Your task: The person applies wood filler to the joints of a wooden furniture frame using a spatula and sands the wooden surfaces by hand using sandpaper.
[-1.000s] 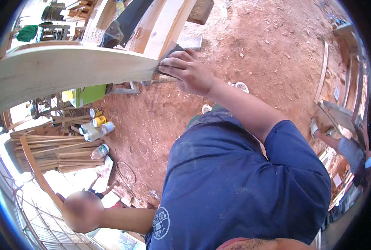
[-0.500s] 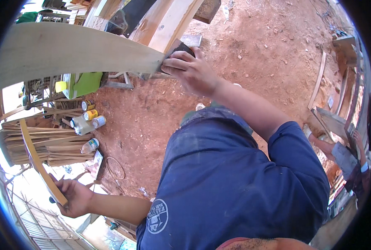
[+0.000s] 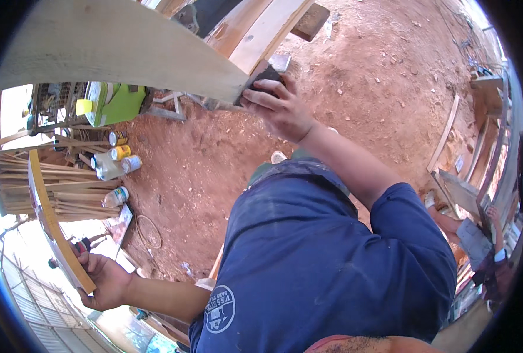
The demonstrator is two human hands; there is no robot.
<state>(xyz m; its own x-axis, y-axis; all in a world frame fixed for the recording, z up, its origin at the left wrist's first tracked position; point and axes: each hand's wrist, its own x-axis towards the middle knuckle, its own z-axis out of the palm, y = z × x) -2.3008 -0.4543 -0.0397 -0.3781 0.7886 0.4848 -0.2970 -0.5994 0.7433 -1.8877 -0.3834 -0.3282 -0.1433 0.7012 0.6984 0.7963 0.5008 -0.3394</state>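
A narrow, slightly curved wooden strip [image 3: 51,219] stands upright in the fingers of my left hand [image 3: 109,282], held near its lower end. Up front, a wide pale board [image 3: 126,50] crosses from the left and tapers toward my right hand [image 3: 282,112]. That hand is closed on a dark, block-like piece [image 3: 268,75] against the board's right end. The palm side of my right hand is hidden, so its exact grip on the block does not show.
Pale timber beams [image 3: 267,35] lie just past the board. Stacked wood strips [image 3: 67,197], a plastic jug [image 3: 107,166], several cans and a green box [image 3: 120,105] are at left. Another person [image 3: 479,238] is at far right, near wooden boards [image 3: 458,185]. Wood chips litter the red dirt floor.
The whole view has shifted a little. The board's end, the dark block and my right hand appear slightly farther right and lower. My left hand still holds the strip in nearly the same spot.
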